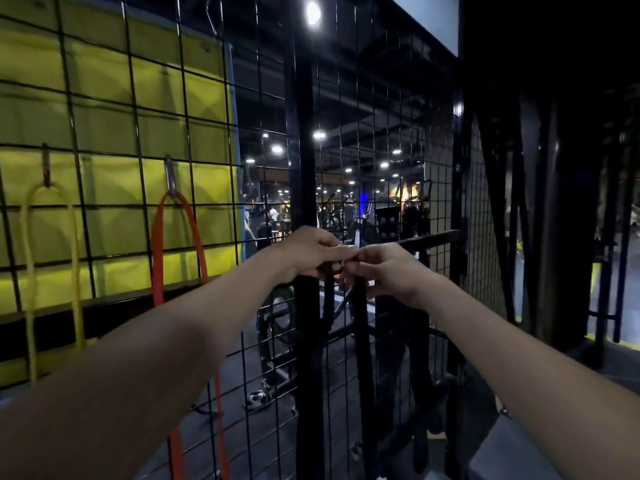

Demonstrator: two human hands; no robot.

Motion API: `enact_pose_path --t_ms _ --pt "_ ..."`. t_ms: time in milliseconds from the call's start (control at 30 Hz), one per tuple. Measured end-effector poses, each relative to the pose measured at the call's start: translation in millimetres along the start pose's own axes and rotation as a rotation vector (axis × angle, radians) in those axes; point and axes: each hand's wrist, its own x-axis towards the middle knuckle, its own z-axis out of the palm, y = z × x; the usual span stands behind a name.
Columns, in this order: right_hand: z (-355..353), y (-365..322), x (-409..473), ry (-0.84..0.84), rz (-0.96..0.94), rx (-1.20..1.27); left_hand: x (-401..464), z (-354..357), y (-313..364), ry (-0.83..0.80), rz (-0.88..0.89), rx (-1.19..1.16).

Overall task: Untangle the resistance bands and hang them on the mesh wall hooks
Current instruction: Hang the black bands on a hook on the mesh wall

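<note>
A black resistance band (362,327) hangs against the wire mesh wall (104,133), its top pinched by both the left hand (308,252) and right hand (388,271). Orange band (194,233) and yellow band (29,258) hang on hooks to the left.

The black band (362,327) merges with the dark post, and the fingers (334,244) hide its top. The orange band (180,237) and yellow band (29,271) disappear behind the forearm.

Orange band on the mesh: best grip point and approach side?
Grip the orange band on its right strand, just below the hook, coming from the front. The loop hangs open there, strands spread apart, and the mesh wall blocks access from behind.
</note>
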Motion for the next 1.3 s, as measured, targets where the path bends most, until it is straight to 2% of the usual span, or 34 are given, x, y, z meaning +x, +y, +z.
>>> enact_pose_path --t_ms 67,200,267,333,400,567,700,933,1100,1300 --pt "-1 -7 6 0.068 0.002 0.082 0 -8 -6 -0.045 -0.012 -0.051" --pt "6 -25 22 0.118 -0.051 0.196 -7 -17 -34 -0.139 -0.018 0.018" --pt "14 -29 31 0.119 -0.068 0.174 -9 -22 -43 -0.109 -0.043 -0.096" --pt "21 -31 40 0.115 -0.067 0.156 -9 -33 -42 -0.012 -0.011 -0.216" --pt "28 -32 51 0.104 -0.065 0.166 -7 -50 -37 0.154 0.066 -0.213" --pt "38 -41 83 0.068 -0.086 0.165 1 -97 -22 0.46 0.239 0.092" --pt "44 -55 109 -0.071 -0.083 0.148 14 -126 -16 0.608 0.306 0.349" --pt "72 -91 161 0.065 -0.206 -0.034 25 -146 -17 0.611 0.33 0.539" --pt "88 -100 188 0.154 -0.281 -0.314 34 -156 -13 0.59 0.368 0.606" --pt "99 -103 202 0.178 -0.324 -0.289 42 -164 -9 0.571 0.377 0.697"
